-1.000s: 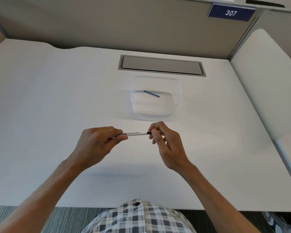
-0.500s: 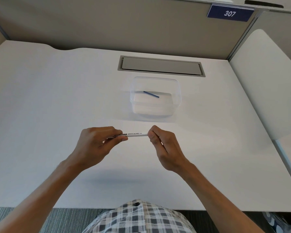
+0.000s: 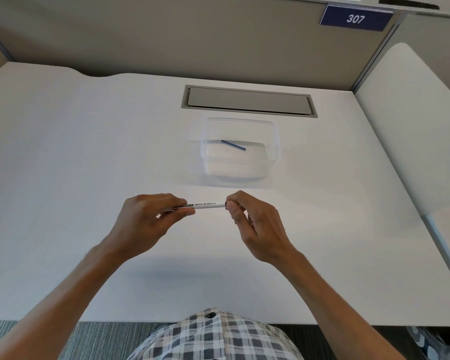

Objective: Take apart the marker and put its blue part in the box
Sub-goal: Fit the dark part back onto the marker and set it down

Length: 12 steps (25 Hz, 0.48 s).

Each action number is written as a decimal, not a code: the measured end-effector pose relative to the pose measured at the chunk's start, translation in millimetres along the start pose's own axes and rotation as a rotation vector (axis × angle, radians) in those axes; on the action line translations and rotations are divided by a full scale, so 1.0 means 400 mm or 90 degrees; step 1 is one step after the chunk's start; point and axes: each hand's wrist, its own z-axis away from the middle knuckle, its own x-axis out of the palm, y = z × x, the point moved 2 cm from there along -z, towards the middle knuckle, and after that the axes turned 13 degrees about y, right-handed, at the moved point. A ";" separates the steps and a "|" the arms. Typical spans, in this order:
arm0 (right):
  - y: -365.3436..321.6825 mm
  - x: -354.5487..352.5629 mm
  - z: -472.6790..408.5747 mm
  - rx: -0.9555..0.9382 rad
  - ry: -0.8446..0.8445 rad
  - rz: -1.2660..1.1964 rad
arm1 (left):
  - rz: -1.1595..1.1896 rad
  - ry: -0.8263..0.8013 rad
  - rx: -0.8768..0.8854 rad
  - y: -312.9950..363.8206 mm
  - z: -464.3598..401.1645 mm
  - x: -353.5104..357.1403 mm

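Note:
A slim white whiteboard marker (image 3: 205,205) with black lettering is held level above the desk, between both hands. My left hand (image 3: 146,219) grips its left end, hiding that end. My right hand (image 3: 255,224) pinches its right tip between thumb and fingers. Beyond the hands stands a clear plastic box (image 3: 270,162), and a thin blue stick (image 3: 233,145) lies slantwise on its floor.
The white desk (image 3: 89,152) has a grey cable hatch (image 3: 248,101) behind the box. Grey partition walls enclose the back and right, with a blue sign reading 307 (image 3: 355,18). A neighbouring desk (image 3: 413,126) lies to the right.
My right hand closed its fingers over the marker's right tip, covering the dark end seen a second ago. The marker and left hand stayed almost still.

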 end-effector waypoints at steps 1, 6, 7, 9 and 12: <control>-0.001 -0.001 -0.001 -0.016 0.006 0.010 | 0.022 -0.014 -0.036 -0.001 0.000 0.000; -0.001 -0.001 -0.010 -0.039 -0.014 0.006 | 0.079 -0.047 -0.124 -0.004 -0.002 0.001; -0.003 0.002 -0.009 -0.022 -0.020 -0.019 | 0.070 -0.038 -0.123 -0.002 -0.003 -0.001; -0.006 0.009 -0.006 0.054 -0.043 -0.118 | 0.020 -0.001 -0.082 0.009 -0.002 -0.001; -0.009 0.014 -0.016 0.196 -0.093 -0.282 | -0.111 0.050 0.065 0.028 0.001 0.001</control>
